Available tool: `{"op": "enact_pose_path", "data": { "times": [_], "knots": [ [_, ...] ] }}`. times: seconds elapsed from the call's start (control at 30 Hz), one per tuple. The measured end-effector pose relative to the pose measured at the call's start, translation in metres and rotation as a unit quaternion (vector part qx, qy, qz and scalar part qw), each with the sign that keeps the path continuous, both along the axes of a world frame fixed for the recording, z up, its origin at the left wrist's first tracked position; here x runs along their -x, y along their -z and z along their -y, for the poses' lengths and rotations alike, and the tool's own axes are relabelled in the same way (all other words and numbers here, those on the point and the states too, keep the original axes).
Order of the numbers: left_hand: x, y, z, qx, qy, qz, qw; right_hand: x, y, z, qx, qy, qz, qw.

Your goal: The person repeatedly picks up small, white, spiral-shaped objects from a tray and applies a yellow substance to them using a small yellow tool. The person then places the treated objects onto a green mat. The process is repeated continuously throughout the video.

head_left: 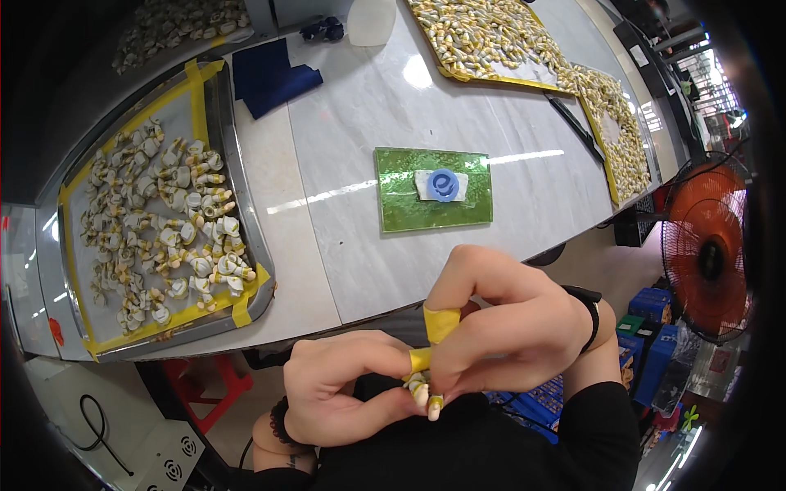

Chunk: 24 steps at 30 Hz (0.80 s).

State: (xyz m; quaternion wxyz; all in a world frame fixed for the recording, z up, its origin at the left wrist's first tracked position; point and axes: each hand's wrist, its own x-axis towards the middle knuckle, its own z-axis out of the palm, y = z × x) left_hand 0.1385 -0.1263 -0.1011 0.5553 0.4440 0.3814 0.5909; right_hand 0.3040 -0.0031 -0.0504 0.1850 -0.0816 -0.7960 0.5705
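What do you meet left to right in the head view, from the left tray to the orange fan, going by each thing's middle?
Left tray → dark blue cloth → left hand → green slab → right hand → black tool → orange fan.

Toward the back of a grey marbled table point(327, 155), a dark blue cloth point(274, 80) lies near a whitish container point(372, 22). Right: a large orange fan point(709, 250) beside blue boxes point(660, 350). Lower left: a red stool point(214, 394) near a pale vented casing point(160, 458).
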Motion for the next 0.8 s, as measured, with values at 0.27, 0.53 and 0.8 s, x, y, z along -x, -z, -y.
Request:
{"op": "enact_pose_path", "data": {
  "times": [0.27, 0.53, 0.8],
  "knots": [
    [0.002, -0.006, -0.002, -0.002, 0.034, -0.033, 0.999, -0.001, 0.003, 0.006, -0.018, 0.004, -0.016, 1.0],
    [0.031, -0.024, -0.003, -0.02, -0.006, -0.272, 0.962, -0.01, 0.0, 0.001, -0.076, -0.009, 0.019, 0.997],
    [0.133, -0.097, -0.037, -0.052, -0.061, -0.759, 0.646, -0.049, -0.003, 0.005, -0.111, 0.158, 0.047, 0.98]
  ]
}}
